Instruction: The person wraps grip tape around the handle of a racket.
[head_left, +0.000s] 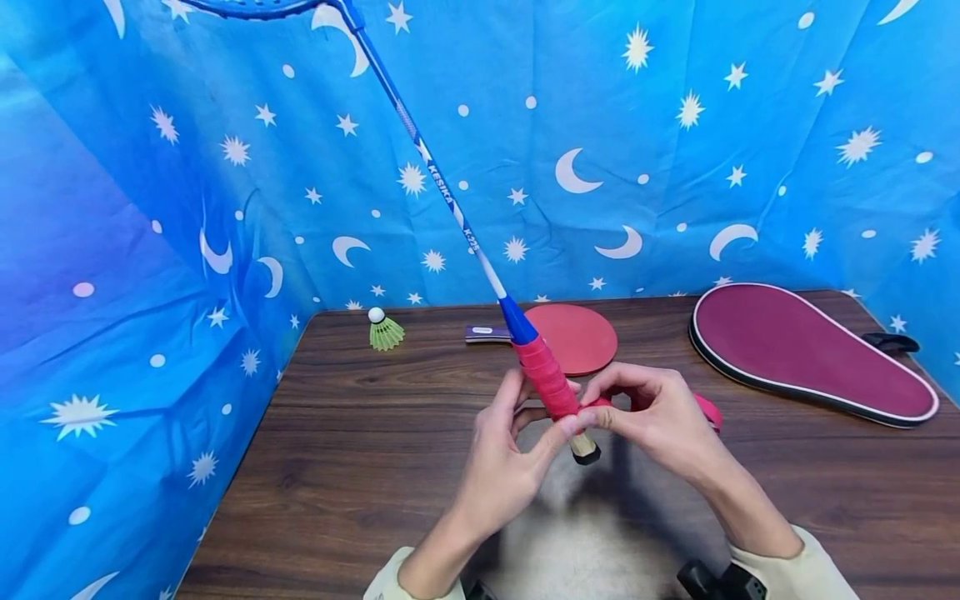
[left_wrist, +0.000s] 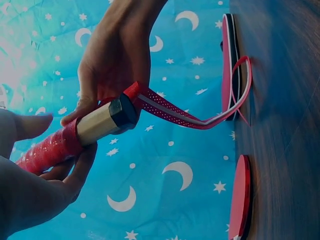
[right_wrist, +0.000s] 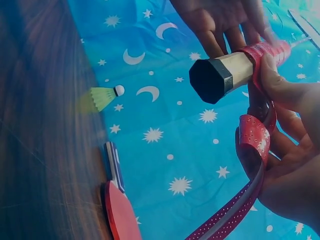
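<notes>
A blue-and-white badminton racket (head_left: pixel 450 200) slants up to the left, its head partly out of the head view. Red perforated grip tape (head_left: pixel 546 377) is wound round the upper handle. Below it the bare wooden handle (left_wrist: pixel 96 125) shows, ending in a black butt cap (right_wrist: pixel 210 80). My left hand (head_left: pixel 506 462) holds the handle, its fingers behind the wrapped part and its thumb near the lowest turn. With thumb and fingers, my right hand (head_left: pixel 667 417) pinches the tape where it leaves the handle. The loose tape (left_wrist: pixel 175 114) hangs in a curl beyond that hand.
A red table tennis bat (head_left: pixel 581 337) lies behind the handle on the dark wooden table (head_left: pixel 352 467). At the back left stands a yellow-green shuttlecock (head_left: pixel 386 331). A maroon bat case (head_left: pixel 810 354) lies on the right. Blue star-patterned cloth (head_left: pixel 480 142) hangs behind.
</notes>
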